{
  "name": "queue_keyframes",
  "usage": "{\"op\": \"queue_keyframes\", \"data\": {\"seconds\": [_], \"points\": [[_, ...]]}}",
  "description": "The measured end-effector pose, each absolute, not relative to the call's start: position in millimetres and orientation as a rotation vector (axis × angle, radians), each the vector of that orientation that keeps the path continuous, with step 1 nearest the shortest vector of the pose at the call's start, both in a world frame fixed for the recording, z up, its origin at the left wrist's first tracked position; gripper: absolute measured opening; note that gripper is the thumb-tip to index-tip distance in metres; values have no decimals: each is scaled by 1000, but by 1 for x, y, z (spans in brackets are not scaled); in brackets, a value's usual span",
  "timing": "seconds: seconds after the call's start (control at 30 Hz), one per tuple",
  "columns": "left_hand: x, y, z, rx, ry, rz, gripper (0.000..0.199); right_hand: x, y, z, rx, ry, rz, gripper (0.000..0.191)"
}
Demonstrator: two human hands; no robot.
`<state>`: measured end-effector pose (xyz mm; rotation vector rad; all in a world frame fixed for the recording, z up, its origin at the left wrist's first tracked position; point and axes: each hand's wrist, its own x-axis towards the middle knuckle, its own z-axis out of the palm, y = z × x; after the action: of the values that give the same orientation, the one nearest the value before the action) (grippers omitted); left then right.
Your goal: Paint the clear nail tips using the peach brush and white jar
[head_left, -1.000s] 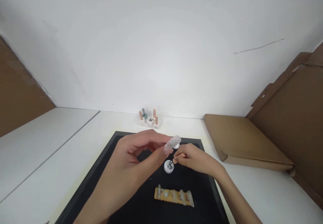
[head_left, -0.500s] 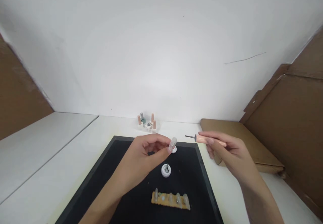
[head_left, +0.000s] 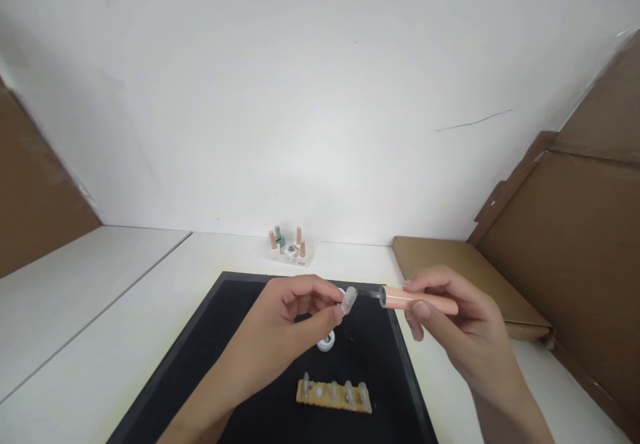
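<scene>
Between thumb and forefinger, my left hand (head_left: 295,314) pinches a clear nail tip (head_left: 350,299) above the black mat (head_left: 270,397). My right hand (head_left: 450,317) grips the pink handle of a brush (head_left: 417,301), whose thin dark bristle end points left at the nail tip's edge; whether they touch is hard to tell. Below my left hand sits a small white jar (head_left: 326,342), partly hidden by its fingers. Nearer the front, a yellow strip (head_left: 327,402) on the mat bears several upright clear nail tips.
A clear holder (head_left: 287,256) with several small bottles stands behind the mat on the white table (head_left: 100,311). A flat cardboard box (head_left: 470,277) lies at the right, beside a brown cardboard panel (head_left: 575,231). A white wall is behind.
My right hand has brought the brush left and lower, so its tip is now at the nail tip. The nail tip has shifted slightly down and right, and the view has moved a little.
</scene>
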<state>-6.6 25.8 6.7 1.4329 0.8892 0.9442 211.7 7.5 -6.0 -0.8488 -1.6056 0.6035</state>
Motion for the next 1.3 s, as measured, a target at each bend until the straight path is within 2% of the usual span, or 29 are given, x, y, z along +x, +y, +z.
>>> {"op": "queue_keyframes", "data": {"seconds": [0.23, 0.5, 0.97, 1.3], "points": [[-8, 20, 8, 1407, 831, 957, 10, 211, 6, -4, -853, -1606, 624, 15], [-7, 19, 11, 1383, 794, 965, 10, 213, 6, -2, -864, -1711, 486, 2], [-9, 22, 9, 1480, 786, 975, 12, 213, 3, -3, -758, -1735, 496, 5], [-9, 24, 6, 1582, 820, 963, 12, 219, 4, -4, -847, -1729, 434, 9]]}}
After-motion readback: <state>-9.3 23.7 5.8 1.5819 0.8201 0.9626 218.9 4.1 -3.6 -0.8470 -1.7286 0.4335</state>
